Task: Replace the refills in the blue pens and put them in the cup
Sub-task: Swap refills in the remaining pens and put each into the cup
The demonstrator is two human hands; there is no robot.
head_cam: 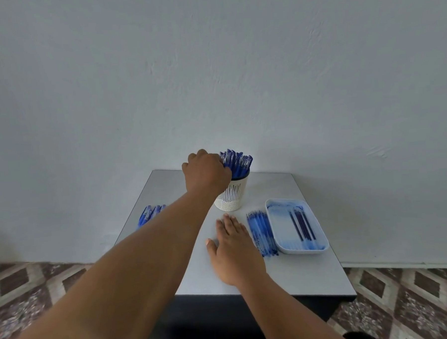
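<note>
At the cup [231, 194], left hand [207, 171], seemingly closed.

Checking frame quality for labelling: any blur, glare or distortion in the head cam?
Head view: flat, dim, bluish light, no glare or hard shadows; wide-angle stretch swells the near forearms; pens in the cup and the refills in the tray look soft; left hand at the cup sharp enough.

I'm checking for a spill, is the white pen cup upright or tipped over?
Upright. The cup stands on its base on the table, blue pens sticking up from its rim beside the left hand.
</note>
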